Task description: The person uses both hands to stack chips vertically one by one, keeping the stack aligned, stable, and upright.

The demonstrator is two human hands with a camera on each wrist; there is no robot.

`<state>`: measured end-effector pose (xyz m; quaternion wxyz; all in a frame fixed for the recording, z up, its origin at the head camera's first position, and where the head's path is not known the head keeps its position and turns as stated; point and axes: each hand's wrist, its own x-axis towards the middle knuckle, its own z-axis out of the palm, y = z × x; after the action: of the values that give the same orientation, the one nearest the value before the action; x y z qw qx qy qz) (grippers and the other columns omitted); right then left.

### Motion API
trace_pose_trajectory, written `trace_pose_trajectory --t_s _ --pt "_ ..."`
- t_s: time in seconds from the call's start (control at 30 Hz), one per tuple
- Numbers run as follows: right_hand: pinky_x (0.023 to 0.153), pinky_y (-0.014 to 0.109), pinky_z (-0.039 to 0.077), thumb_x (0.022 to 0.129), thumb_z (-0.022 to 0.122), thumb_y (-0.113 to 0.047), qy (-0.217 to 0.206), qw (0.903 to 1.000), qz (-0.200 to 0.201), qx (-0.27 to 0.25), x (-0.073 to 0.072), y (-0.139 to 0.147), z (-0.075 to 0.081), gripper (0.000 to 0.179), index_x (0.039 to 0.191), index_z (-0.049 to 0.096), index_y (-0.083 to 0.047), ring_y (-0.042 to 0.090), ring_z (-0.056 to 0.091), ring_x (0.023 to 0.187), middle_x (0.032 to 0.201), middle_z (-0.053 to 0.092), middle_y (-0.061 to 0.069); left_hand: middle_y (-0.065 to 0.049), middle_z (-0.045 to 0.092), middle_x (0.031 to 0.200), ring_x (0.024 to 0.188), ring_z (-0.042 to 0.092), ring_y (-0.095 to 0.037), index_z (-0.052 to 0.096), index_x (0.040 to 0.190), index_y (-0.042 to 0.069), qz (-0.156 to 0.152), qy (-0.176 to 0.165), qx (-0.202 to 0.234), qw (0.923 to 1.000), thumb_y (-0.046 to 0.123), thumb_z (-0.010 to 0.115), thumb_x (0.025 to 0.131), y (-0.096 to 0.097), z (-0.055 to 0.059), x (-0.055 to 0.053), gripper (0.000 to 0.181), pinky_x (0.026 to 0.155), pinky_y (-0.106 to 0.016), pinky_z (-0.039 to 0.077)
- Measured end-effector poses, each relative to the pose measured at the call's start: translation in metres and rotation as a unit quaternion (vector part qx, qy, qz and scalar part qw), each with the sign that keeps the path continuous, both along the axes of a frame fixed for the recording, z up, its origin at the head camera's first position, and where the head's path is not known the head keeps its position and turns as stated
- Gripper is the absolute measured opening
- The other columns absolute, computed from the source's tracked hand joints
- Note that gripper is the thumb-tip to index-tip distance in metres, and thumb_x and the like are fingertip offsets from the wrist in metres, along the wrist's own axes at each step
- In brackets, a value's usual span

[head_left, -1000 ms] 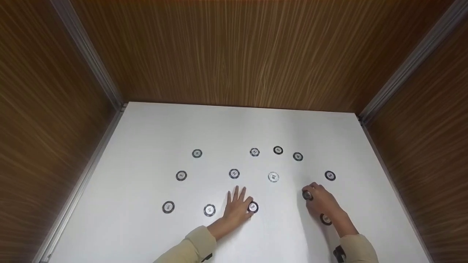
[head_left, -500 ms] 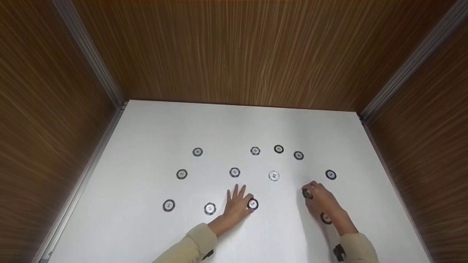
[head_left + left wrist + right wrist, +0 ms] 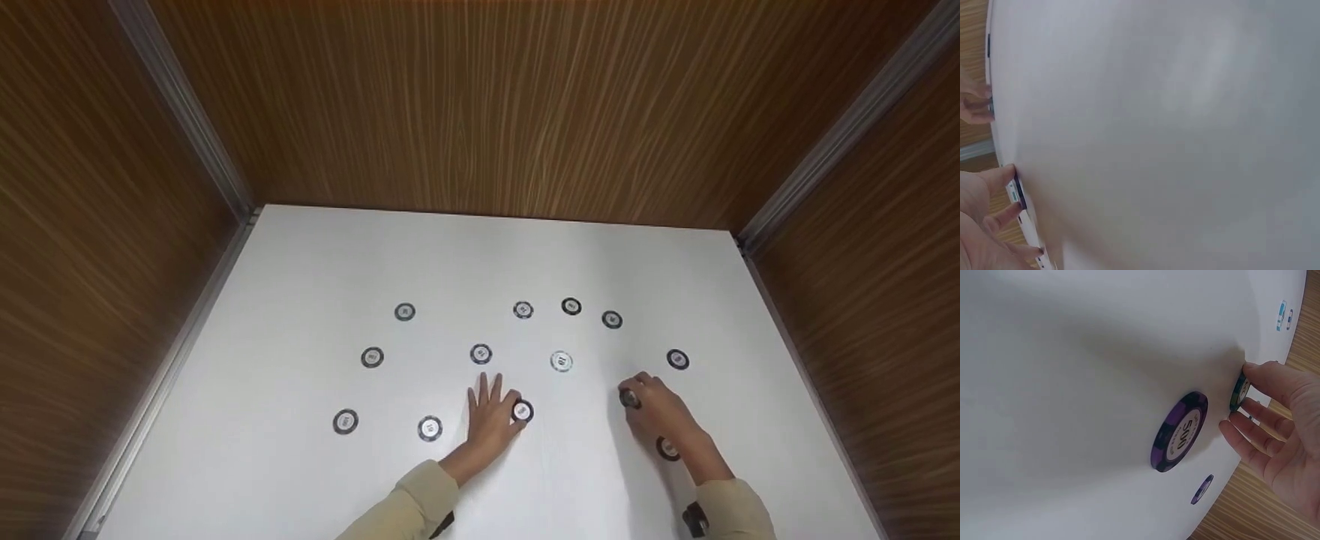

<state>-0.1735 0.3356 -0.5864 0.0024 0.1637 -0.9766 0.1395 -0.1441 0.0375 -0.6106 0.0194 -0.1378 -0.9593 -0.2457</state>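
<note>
My left hand grips a dark-rimmed poker chip by its edge, between thumb and index finger. Its other fingers spread forward over the white tabletop. In the left wrist view that chip shows edge-on at the fingertips. Over to the right, my right hand pinches a green-rimmed poker chip between thumb and fingers, close over the white surface. A purple and black chip marked 500 lies just behind that hand, partly covered by the wrist in the head view.
Several more chips lie flat and apart, among them a pale one between the hands, a dark one at right and another at far left. Wood-grain panels enclose the white table at the back and sides.
My left hand has slid its chip a little farther from me and slightly to the right. The right hand stays in place with its chip.
</note>
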Motion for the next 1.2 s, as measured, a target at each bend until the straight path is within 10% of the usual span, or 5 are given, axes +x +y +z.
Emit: trace_pose_trajectory --t_s 1.2 --pt "0.078 0.045 0.049 0.075 0.068 -0.003 -0.027 0.999 -0.034 -0.006 0.002 -0.002 0.003 0.034 0.108 0.062 -0.002 0.034 0.055 0.096 0.103 0.055 0.014 -0.018 0.041 0.137 0.13 0.024 -0.039 0.063 0.105 0.009 -0.026 0.02 0.068 0.9972 0.023 0.078 0.071 -0.002 -0.008 -0.013 0.039 0.106 -0.05 0.02"
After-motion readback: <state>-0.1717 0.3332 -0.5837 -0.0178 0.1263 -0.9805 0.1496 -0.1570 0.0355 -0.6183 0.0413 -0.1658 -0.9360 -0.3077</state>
